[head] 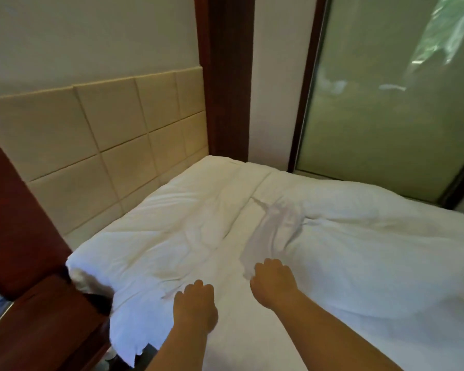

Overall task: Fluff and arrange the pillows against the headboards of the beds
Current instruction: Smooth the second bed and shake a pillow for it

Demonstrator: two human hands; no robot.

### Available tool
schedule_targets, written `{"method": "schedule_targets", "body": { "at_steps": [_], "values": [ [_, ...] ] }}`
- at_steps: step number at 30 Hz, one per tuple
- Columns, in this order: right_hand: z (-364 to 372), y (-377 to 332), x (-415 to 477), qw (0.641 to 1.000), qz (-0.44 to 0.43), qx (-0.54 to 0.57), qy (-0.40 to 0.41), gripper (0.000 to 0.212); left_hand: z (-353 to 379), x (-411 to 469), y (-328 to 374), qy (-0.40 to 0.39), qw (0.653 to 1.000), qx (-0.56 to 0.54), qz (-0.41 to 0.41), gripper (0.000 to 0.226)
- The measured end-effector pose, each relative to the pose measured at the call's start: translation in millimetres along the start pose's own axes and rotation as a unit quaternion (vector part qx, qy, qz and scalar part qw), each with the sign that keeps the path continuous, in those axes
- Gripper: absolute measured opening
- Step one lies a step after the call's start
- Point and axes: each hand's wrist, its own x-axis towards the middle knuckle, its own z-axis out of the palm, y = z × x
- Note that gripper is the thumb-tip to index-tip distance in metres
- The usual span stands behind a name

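A bed covered by a rumpled white duvet (319, 250) fills the lower right. Its padded beige headboard (97, 145), stitched in squares, runs along the left. No separate pillow shows. My left hand (194, 306) rests on the duvet near the bed's near corner, fingers curled under, knuckles up. My right hand (273, 282) lies a little to the right, also curled, fingertips pressed into a crease of the fabric. Whether either hand pinches the cloth is hidden by the knuckles.
A dark red wooden nightstand (38, 317) stands at the lower left beside the bed's corner. A dark wooden post (225, 76) rises behind the far end of the headboard. A frosted glass panel (386, 103) in a dark frame lines the far side.
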Motion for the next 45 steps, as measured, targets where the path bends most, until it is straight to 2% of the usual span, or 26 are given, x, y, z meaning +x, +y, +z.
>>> {"method": "schedule_targets", "body": {
  "at_steps": [5, 10, 13, 16, 19, 22, 26, 30, 35, 39, 45],
  "values": [
    [9, 113, 48, 0.996, 0.074, 0.055, 0.003, 0.032, -4, 62, 80, -0.023, 0.999, 0.037, 0.019, 0.036],
    [13, 207, 100, 0.992, 0.106, 0.059, 0.022, 0.038, -27, 131, 157, 0.016, 1.000, -0.006, 0.004, 0.042],
    [14, 251, 132, 0.990, 0.132, 0.050, 0.013, 0.071, -39, 166, 191, 0.049, 0.997, -0.065, -0.014, 0.062],
    [22, 284, 160, 0.987, 0.144, 0.062, -0.042, 0.107, -46, 198, 217, 0.075, 0.989, -0.124, -0.026, 0.085],
    [40, 300, 174, 0.984, 0.134, 0.072, -0.090, 0.116, -46, 222, 236, 0.076, 0.983, -0.163, -0.034, 0.098],
    [59, 301, 176, 0.985, 0.117, 0.060, -0.113, 0.099, -37, 234, 241, 0.071, 0.984, -0.160, -0.032, 0.092],
    [72, 293, 168, 0.993, 0.063, 0.000, -0.104, 0.078, -24, 236, 241, 0.051, 0.990, -0.129, -0.008, 0.054],
    [82, 281, 149, 0.994, 0.037, -0.020, -0.105, 0.069, 3, 211, 246, 0.035, 0.992, -0.122, 0.020, 0.025],
    [99, 256, 103, 0.992, 0.032, -0.011, -0.125, 0.053, 48, 151, 226, -0.015, 0.993, -0.104, 0.051, 0.026],
    [108, 215, 50, 0.993, 0.062, -0.003, -0.104, 0.063, 72, 101, 188, -0.039, 0.994, -0.079, 0.063, 0.029],
    [94, 108, -17, 0.994, 0.061, 0.075, 0.041, 0.110, 30, 37, 149, 0.030, 0.982, -0.168, 0.086, 0.029]
  ]
}}
